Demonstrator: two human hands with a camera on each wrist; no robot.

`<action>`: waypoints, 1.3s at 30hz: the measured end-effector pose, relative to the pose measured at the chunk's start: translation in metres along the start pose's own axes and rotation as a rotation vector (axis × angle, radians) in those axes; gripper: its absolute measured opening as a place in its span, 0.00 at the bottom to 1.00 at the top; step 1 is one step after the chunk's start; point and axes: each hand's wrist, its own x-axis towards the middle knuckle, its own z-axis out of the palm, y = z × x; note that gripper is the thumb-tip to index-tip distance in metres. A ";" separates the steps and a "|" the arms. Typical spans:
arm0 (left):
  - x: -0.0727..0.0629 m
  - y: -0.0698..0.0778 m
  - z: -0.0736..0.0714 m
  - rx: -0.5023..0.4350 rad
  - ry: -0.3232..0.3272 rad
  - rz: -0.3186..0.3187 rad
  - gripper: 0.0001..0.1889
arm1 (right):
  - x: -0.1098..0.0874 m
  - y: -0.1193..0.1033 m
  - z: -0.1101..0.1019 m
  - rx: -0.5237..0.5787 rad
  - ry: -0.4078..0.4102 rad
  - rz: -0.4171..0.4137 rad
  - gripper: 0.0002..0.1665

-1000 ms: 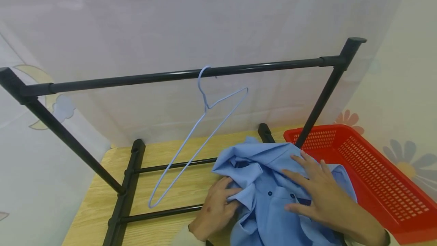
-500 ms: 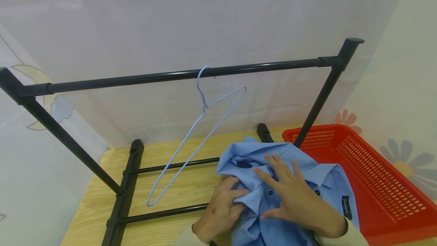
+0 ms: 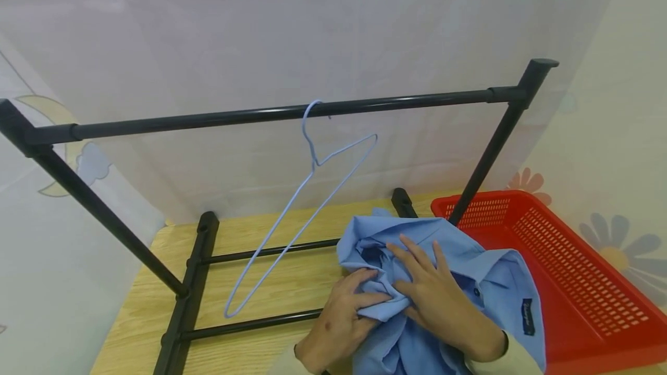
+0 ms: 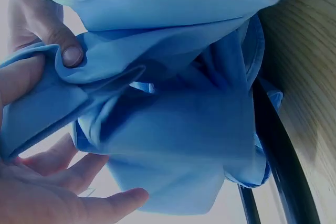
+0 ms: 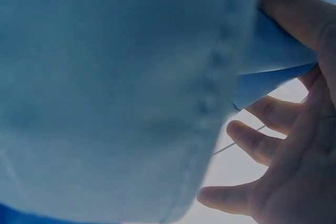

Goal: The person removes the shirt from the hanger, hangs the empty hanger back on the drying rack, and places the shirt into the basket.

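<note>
A blue button-up shirt (image 3: 427, 230) lies bunched in front of me, with a dark button and a black label showing on its right part. My left hand (image 3: 346, 317) pinches a fold at its left side, and in the left wrist view the cloth runs between thumb and fingers. Close beside it, my right hand (image 3: 443, 300) holds the same bunched part between thumb and forefinger, its other fingers spread. The right wrist view is mostly filled by shirt cloth (image 5: 115, 93). A thin light-blue hanger (image 3: 283, 213) hangs by its hook from the rail, left of the shirt.
A black clothes rack spans the view, with its top rail (image 3: 219, 120) above and lower bars (image 3: 250, 326) on the wooden table (image 3: 250, 288). A red plastic basket (image 3: 568, 305) stands at the right, its near-left side overlapped by the shirt. Pale sheeting (image 3: 260, 28) hangs behind.
My right hand has moved left across the shirt from its right part and now grips cloth near my left hand. The label has come into view. The hanger has stayed in place.
</note>
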 end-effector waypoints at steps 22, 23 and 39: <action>-0.013 -0.003 -0.003 0.021 -0.199 -0.245 0.23 | -0.013 0.027 -0.021 -0.089 0.086 0.023 0.19; -0.013 -0.003 -0.003 0.017 -0.198 -0.248 0.22 | -0.014 0.028 -0.022 -0.093 0.098 0.017 0.19; -0.022 -0.007 0.004 0.015 -0.291 -0.198 0.28 | -0.033 0.060 -0.042 -0.113 0.227 0.076 0.24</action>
